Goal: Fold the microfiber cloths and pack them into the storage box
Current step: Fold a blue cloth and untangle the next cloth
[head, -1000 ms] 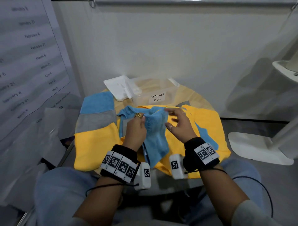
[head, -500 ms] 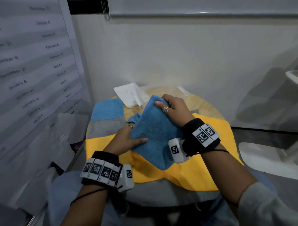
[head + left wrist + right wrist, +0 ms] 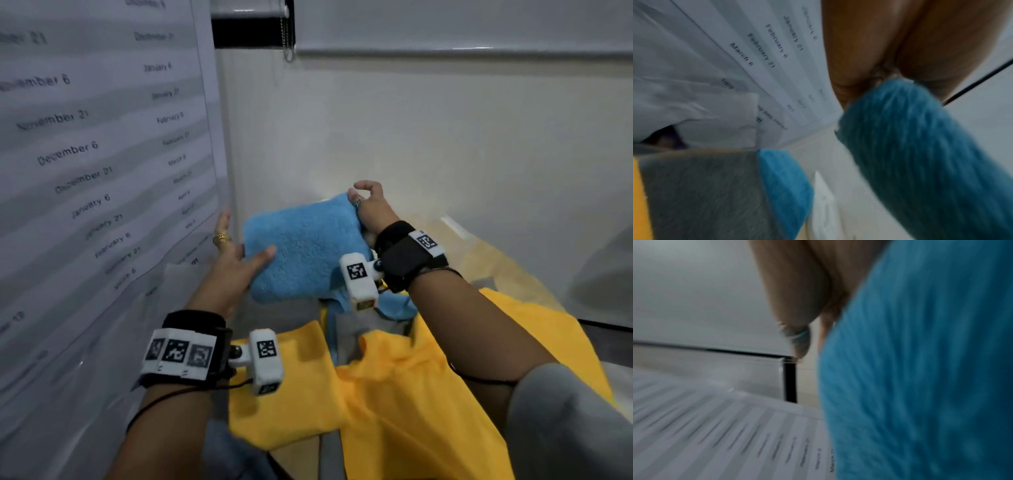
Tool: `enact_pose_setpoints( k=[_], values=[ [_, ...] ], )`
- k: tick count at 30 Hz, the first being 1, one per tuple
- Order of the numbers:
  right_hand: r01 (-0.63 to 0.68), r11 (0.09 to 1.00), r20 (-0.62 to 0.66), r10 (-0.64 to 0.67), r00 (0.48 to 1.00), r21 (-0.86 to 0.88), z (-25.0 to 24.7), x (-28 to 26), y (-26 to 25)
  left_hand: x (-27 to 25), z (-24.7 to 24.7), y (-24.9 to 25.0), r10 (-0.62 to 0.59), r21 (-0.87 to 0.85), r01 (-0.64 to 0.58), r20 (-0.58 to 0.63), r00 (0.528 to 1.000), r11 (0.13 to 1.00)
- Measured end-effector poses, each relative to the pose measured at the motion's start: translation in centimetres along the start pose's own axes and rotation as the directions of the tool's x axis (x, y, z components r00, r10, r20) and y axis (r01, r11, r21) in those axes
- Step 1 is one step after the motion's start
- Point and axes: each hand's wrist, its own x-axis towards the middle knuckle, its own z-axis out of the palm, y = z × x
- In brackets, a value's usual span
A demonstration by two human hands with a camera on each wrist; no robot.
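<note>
A folded blue microfiber cloth [image 3: 305, 246] is held up in the air between both hands. My left hand [image 3: 245, 246] pinches its left edge, thumb on the front and fingers behind. My right hand [image 3: 359, 198] grips its upper right corner with curled fingers. The left wrist view shows the same cloth [image 3: 920, 162] close up under the palm, and it fills the right wrist view [image 3: 920, 369] too. The storage box is hidden behind the raised cloth. Yellow cloths [image 3: 411, 394] lie spread on the round table below, with a grey cloth [image 3: 352, 329] and another blue cloth [image 3: 397, 305].
A large printed date chart [image 3: 102, 171] hangs on the wall close to the left hand. A grey cloth [image 3: 705, 194] and a blue cloth [image 3: 785, 183] lie at the table's left side, next to a white lid [image 3: 824, 203].
Both hands have lifted the folded blue cloth off the table and carried it up and to the left. The head view has tilted upward, and the box has dropped out of sight.
</note>
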Motion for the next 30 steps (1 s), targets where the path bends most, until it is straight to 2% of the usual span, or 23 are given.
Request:
enact_pose_setpoints(
  k=[1,2,3,4,6,7,8,10,12,14,16,18,20,21,22,23,25,28,29,30],
  values=[
    [-0.089,0.994,0.099,0.082,0.992,0.066,0.7,1.4,0.6,1.0,-0.6,-0.8,-0.023,0.073,0.024,-0.010,1.000,0.997],
    [-0.202,0.974,0.237,0.174,0.956,0.099,1.1,2.5,1.5,2.3,-1.4,-1.7,-0.053,0.113,0.056,-0.030,0.998,0.992],
    [-0.302,0.950,0.364,0.256,0.896,0.075,1.2,3.4,2.6,3.6,-2.1,-2.5,-0.096,0.121,0.102,-0.050,0.994,0.987],
    [-0.355,0.935,0.439,0.320,0.840,-0.003,1.3,4.1,3.9,5.0,-3.0,-3.1,-0.151,0.114,0.158,-0.068,0.986,0.981],
    [-0.358,0.915,0.493,0.401,0.772,-0.185,1.6,5.7,6.3,7.8,-4.8,-3.9,-0.257,0.122,0.265,-0.080,0.963,0.957],
    [-0.339,0.913,0.480,0.409,0.776,-0.229,2.1,6.7,7.2,9.2,-5.6,-4.2,-0.284,0.139,0.292,-0.073,0.956,0.946],
    [-0.311,0.922,0.455,0.385,0.803,-0.232,2.6,7.7,7.7,10.6,-6.3,-4.1,-0.280,0.161,0.286,-0.056,0.958,0.945],
    [-0.260,0.955,0.419,0.296,0.859,-0.143,3.6,10.5,8.5,13.2,-7.4,-3.5,-0.201,0.200,0.201,-0.018,0.979,0.959],
    [-0.208,0.976,0.413,0.215,0.885,-0.063,4.4,12.9,8.7,15.6,-8.1,-2.9,-0.107,0.150,0.108,-0.015,0.994,0.983],
    [-0.168,0.986,0.416,0.152,0.897,0.001,4.8,15.2,9.9,17.5,-8.6,-3.6,-0.068,0.073,0.072,-0.064,0.996,0.995],
    [-0.201,0.980,0.338,0.184,0.923,0.016,4.7,16.8,12.4,18.9,-8.7,-6.0,-0.137,0.058,0.144,-0.101,0.985,0.988],
    [-0.295,0.953,0.189,0.304,0.934,-0.073,4.5,17.5,15.6,19.2,-8.6,-9.6,-0.299,0.178,0.311,-0.090,0.950,0.934],
    [-0.330,0.856,0.112,0.402,0.909,-0.399,4.0,17.5,18.8,18.6,-8.7,-13.5,-0.447,0.479,0.428,-0.080,0.891,0.766],
    [-0.278,0.760,0.098,0.408,0.908,-0.588,3.8,17.4,20.0,18.4,-8.9,-15.2,-0.482,0.586,0.428,-0.072,0.873,0.688],
    [-0.206,0.669,0.094,0.383,0.919,-0.714,3.8,17.3,20.8,18.2,-9.1,-16.5,-0.497,0.626,0.424,-0.068,0.865,0.654],
    [-0.165,0.625,0.097,0.363,0.927,-0.763,3.9,17.0,21.1,18.0,-9.3,-17.3,-0.502,0.640,0.425,-0.072,0.862,0.640],
    [-0.136,0.613,0.101,0.336,0.936,-0.778,4.0,16.8,21.0,17.9,-9.3,-17.5,-0.481,0.646,0.408,-0.072,0.874,0.645],
    [-0.103,0.508,0.112,0.374,0.921,-0.855,4.5,16.6,20.3,17.8,-9.0,-16.9,-0.427,0.653,0.384,-0.102,0.898,0.653],
    [-0.099,0.462,0.103,0.393,0.914,-0.881,4.7,16.4,19.9,17.6,-8.7,-16.4,-0.390,0.716,0.360,-0.132,0.911,0.599],
    [-0.077,0.408,0.098,0.393,0.914,-0.910,5.0,16.1,19.4,17.3,-8.2,-15.8,-0.336,0.804,0.330,-0.173,0.926,0.494]
  ],
)
